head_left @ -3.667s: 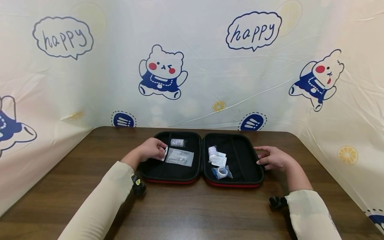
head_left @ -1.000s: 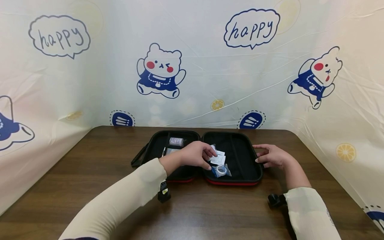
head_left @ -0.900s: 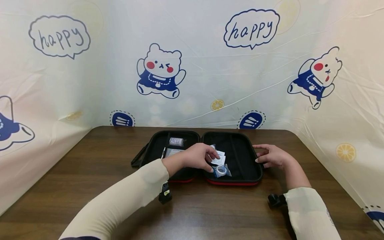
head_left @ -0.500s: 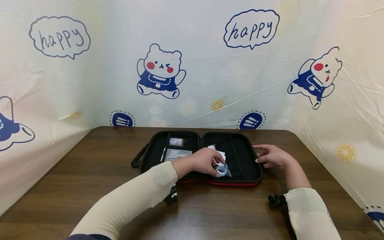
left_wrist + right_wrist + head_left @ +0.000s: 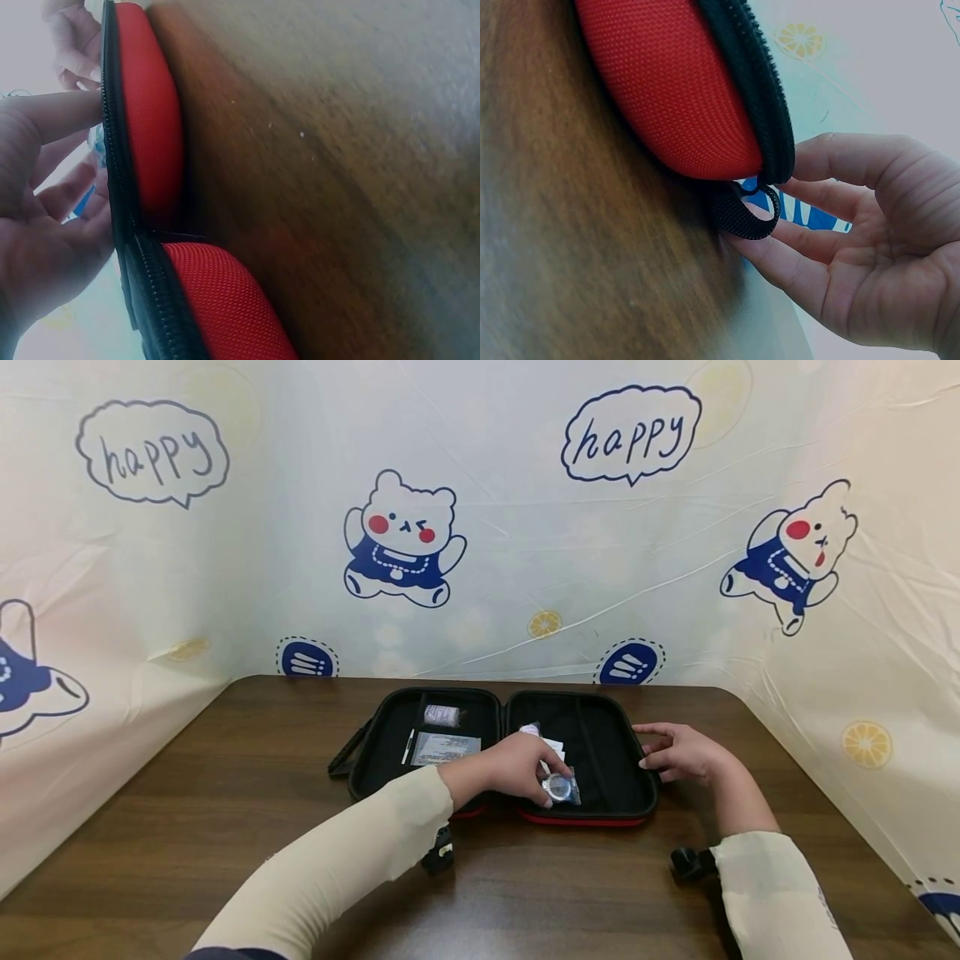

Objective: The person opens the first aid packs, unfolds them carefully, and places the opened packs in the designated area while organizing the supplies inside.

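A zippered case, black inside with a red shell, lies unfolded on the table. My left hand reaches into its right half, thumb and fingers pinching a white tape roll in a clear and blue wrapper. In the left wrist view the case edge hides most of that wrapper. Partly behind the left hand are white packets and a wrapped white roll. My right hand touches the case's right edge with fingers extended, near a black strap loop.
The case's left half holds a wrapped roll, a flat clear packet and a thin white stick. A black handle strap sticks out on the left. Behind the brown table hangs a printed curtain.
My left hand has left the thin stick in the left half, crossed rightward and closed on the tape roll, which has shifted slightly. My right hand stays at the case edge.
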Motion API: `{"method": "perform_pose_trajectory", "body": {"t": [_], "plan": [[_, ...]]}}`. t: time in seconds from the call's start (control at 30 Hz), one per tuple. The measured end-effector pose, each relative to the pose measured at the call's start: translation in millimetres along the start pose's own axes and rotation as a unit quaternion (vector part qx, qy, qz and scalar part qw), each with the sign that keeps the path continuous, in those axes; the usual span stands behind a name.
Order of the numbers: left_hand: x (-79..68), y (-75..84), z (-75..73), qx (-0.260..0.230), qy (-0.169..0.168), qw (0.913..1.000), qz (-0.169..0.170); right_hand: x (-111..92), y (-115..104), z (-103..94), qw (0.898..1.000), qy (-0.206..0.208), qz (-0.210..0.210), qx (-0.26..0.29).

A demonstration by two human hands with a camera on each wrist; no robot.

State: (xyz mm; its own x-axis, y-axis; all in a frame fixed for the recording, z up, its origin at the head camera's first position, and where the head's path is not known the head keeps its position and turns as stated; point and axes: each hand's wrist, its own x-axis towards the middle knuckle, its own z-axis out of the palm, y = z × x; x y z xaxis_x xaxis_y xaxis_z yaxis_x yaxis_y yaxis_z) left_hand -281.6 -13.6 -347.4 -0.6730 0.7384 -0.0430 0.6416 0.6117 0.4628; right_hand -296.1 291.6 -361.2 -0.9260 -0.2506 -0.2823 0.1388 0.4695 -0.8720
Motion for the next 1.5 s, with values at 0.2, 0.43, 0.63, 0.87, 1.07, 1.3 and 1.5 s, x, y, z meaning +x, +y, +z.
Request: {"method": "perform_pose_trajectory", "body": {"t": [0.2,0.43,0.63,0.87,1.07,1.3,1.5], "plan": [[-4.1,-0.7,-2.9,-0.045,0.006,0.9988,-0.020,0,0,0.4,1.000,-0.004,-0.001,0.000],[-11.1,-5.5,-6.0,-0.086,0.032,0.9952,-0.034,0,-1,0.8,1.000,-0.003,-0.002,0.002],[-21.4,-11.4,-11.1,-0.120,0.060,0.9906,-0.029,0,-2,0.8,1.000,-0.001,0.000,0.000],[-33.1,-19.2,-18.4,-0.141,0.077,0.9867,-0.024,0,-1,1.3,1.000,0.001,-0.001,-0.003],[-40.2,-25.9,-19.1,-0.149,0.085,0.9852,-0.015,-1,-1,0.7,1.000,0.001,0.003,-0.005],[-49.4,-31.0,-20.1,-0.170,0.075,0.9824,-0.022,0,1,1.2,1.000,0.002,0.005,-0.003],[-56.4,-35.7,-22.4,-0.181,0.073,0.9802,-0.031,0,0,2.0,1.000,0.000,0.001,-0.002]]}}
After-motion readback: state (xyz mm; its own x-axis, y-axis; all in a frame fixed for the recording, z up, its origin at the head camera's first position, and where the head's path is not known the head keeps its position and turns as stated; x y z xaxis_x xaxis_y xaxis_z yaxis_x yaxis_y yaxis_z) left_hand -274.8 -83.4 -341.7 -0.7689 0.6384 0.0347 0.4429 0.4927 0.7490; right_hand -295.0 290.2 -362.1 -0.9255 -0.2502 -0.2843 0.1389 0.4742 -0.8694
